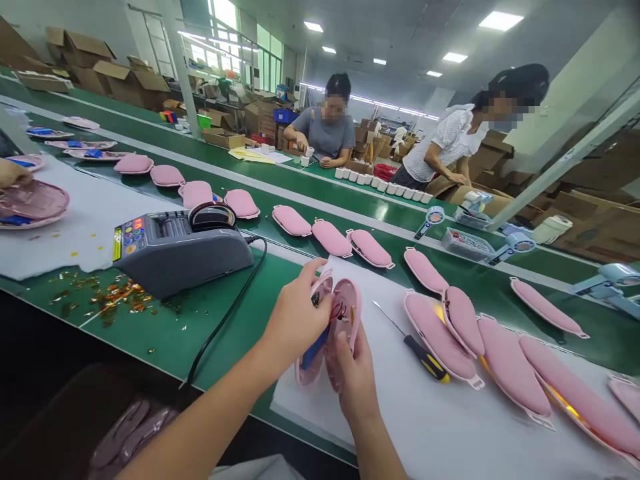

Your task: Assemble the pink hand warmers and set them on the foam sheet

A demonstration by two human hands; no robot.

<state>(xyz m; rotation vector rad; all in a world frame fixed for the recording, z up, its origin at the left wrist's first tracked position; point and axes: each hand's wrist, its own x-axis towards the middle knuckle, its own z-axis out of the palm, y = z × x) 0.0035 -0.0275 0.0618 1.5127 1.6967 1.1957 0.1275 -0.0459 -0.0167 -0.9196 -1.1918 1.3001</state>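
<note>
An oval pink case (345, 347), opened into two halves, is upright in front of me above the white sheet. My left hand (297, 310) grips the half holding a blue block (314, 350) that looks like a battery. My right hand (357, 373) is closed around the other half, its thumb on the near side. Red and dark wires (340, 311) run between the halves. To the right, a screwdriver (420, 353) with a black and yellow handle lies on the white sheet (380, 413). My left fingertips are partly hidden behind the case.
A grey tape dispenser (185, 247) stands left, with tape scraps (120, 297) and a black cable (225, 313) beside it. Pink cases (330, 237) line the green belt; several more (515, 367) lie right. Another person's hand (13, 175) is far left. Two people work opposite.
</note>
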